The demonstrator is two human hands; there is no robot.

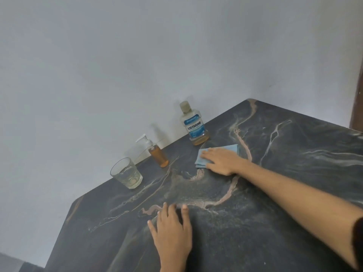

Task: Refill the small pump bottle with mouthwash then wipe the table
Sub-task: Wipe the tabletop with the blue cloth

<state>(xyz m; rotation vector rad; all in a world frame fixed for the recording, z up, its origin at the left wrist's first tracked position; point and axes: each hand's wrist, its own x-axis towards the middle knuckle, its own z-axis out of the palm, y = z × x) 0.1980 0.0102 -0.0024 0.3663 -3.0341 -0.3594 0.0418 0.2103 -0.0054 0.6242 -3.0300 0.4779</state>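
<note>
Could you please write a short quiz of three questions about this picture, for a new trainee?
1. True or false: the right hand presses flat on the folded light-blue cloth on the dark marbled table.
2. Which container stands nearest the cloth?
A. the clear drinking glass
B. the small clear pump bottle of amber liquid
C. the large clear mouthwash bottle with the blue label
3. Fill in: the left hand holds ____ and rests on the table.

Key: 1 true; 2 C; 3 nothing.
</note>
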